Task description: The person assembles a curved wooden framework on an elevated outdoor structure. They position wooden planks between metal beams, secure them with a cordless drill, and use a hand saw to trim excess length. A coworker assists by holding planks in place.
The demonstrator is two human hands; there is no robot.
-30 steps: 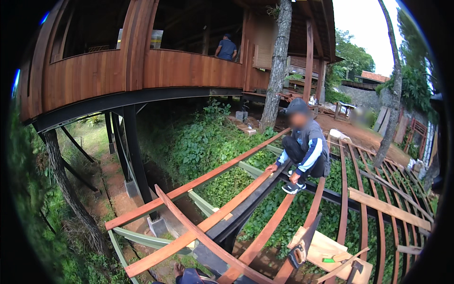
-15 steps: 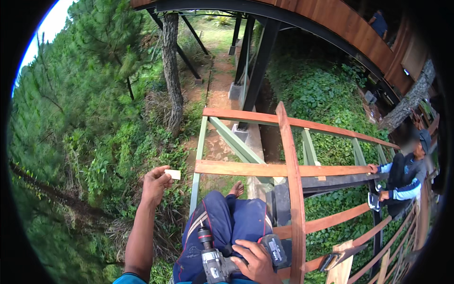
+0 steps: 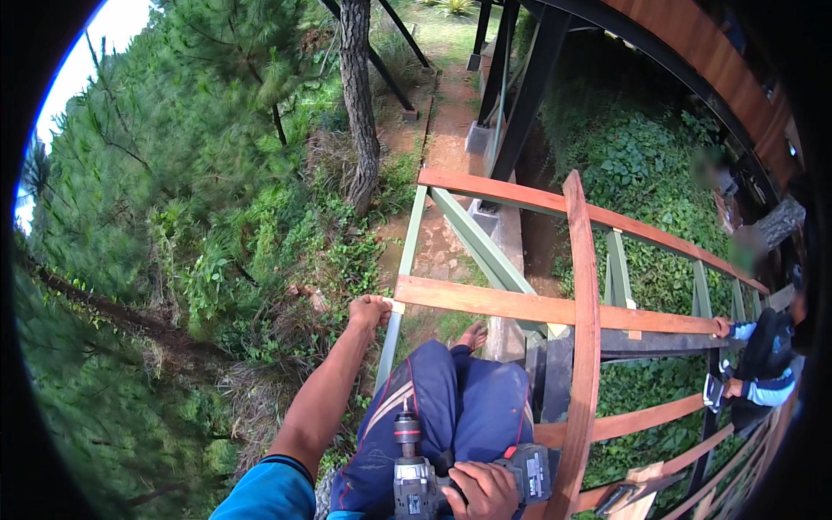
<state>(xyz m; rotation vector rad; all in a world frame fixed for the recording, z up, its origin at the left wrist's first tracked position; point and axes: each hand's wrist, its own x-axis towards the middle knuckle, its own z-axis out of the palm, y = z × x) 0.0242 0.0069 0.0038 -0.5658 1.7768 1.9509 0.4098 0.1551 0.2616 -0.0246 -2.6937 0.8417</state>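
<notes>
My left hand [image 3: 371,314] pinches a small pale wood block [image 3: 395,305]. Its end sits by the left end of a reddish wooden plank [image 3: 485,302], where that plank crosses a green metal beam [image 3: 410,251]. My fingers hide most of the block. In my lap, my right hand [image 3: 484,490] wraps the grip of a cordless drill [image 3: 414,481], whose bit points away from me. The drill's battery [image 3: 529,472] lies over my right thigh. A long upright plank [image 3: 586,347] crosses the others just right of my knees.
At the right a co-worker [image 3: 767,368] sits with one hand on the plank's far end and a tool in the other. A handsaw [image 3: 617,498] rests on a board at lower right. Ground, shrubs and a tree trunk [image 3: 360,104] show below the open frame.
My left hand has brought the wood block rightward to the plank's left end at the green beam. The view has shifted left. My right hand keeps the drill in my lap.
</notes>
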